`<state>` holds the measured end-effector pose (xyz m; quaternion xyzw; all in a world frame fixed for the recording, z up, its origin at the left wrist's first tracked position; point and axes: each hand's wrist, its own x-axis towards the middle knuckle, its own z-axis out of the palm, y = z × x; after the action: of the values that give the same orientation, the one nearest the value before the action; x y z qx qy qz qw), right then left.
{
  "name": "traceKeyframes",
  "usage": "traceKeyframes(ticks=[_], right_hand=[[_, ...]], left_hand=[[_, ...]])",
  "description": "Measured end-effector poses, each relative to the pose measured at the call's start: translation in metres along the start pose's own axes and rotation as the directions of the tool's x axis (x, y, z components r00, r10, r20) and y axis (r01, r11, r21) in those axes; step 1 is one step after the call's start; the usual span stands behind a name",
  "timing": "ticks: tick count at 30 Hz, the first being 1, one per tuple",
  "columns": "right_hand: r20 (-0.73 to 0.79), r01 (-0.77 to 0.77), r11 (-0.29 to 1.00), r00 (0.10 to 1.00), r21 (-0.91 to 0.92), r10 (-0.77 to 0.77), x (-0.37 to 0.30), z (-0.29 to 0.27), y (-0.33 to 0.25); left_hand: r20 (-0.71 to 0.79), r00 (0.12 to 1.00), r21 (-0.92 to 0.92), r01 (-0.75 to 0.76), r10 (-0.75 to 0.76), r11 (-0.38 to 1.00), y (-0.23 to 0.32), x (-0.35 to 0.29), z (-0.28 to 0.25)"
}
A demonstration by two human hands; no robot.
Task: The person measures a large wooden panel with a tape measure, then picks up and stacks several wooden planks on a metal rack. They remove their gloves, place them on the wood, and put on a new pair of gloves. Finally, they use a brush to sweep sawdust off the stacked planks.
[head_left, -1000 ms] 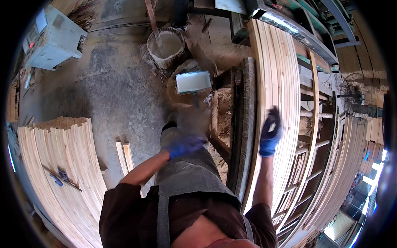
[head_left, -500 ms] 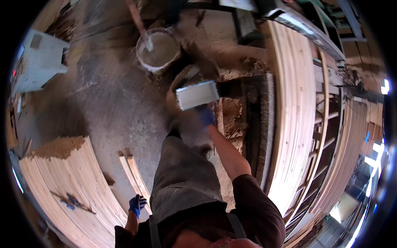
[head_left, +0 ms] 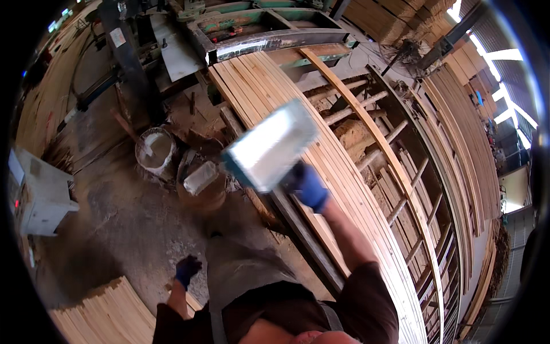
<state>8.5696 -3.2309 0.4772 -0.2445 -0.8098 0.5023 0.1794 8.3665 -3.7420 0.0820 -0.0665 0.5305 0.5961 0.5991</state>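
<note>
My right hand [head_left: 312, 189], in a blue glove with dark finger parts, grips a rectangular tray-like thing [head_left: 274, 146] at its near edge. Its face is whitish and shiny, with teal edges; motion blurs it, and I cannot tell what it holds. Below it on the right runs a long row of pale planks [head_left: 338, 195] laid side by side. Away to the left, my left hand [head_left: 187, 270] is gloved too and hangs low with nothing in it, its fingers loosely apart, above the floor near a stack of boards [head_left: 106, 312].
A bucket [head_left: 156, 150] with pale contents and a stick stands left of the planks. Beside it is a whitish block-shaped thing [head_left: 200, 178]. A slatted rack [head_left: 395, 198] lies beyond the planks, a metal machine frame [head_left: 275, 40] at their far end. A grey cabinet [head_left: 43, 192] stands far left.
My view has turned right toward the planks. My right hand has lifted the tray-like thing up from beside the bucket, and it now hangs over the planks, tilted. My left hand stays low, holding nothing.
</note>
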Motion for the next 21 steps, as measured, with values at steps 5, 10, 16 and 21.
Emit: traceKeyframes(ticks=[5, 10, 16, 21], right_hand=[[-0.251, -0.315, 0.889, 0.879, 0.333, 0.405, -0.178, -0.128, 0.009], [-0.414, -0.546, 0.789, 0.673, 0.281, 0.613, -0.313, -0.187, 0.045], [-0.334, -0.720, 0.691, 0.638, 0.063, 0.694, -0.249, -0.202, 0.066], [-0.238, -0.432, 0.770, 0.902, -0.469, 0.361, -0.040, -0.203, 0.102]], left_hand=[[-0.245, 0.952, 0.186, 0.232, -0.183, 0.955, 0.029, 0.005, 0.104], [-0.236, 0.889, 0.365, 0.455, -0.392, 0.812, 0.017, 0.014, 0.121], [-0.047, 0.988, 0.362, 0.153, -0.146, 0.920, 0.112, 0.113, 0.078], [-0.072, 0.982, 0.112, -0.167, 0.176, 0.979, 0.293, 0.226, 0.196]])
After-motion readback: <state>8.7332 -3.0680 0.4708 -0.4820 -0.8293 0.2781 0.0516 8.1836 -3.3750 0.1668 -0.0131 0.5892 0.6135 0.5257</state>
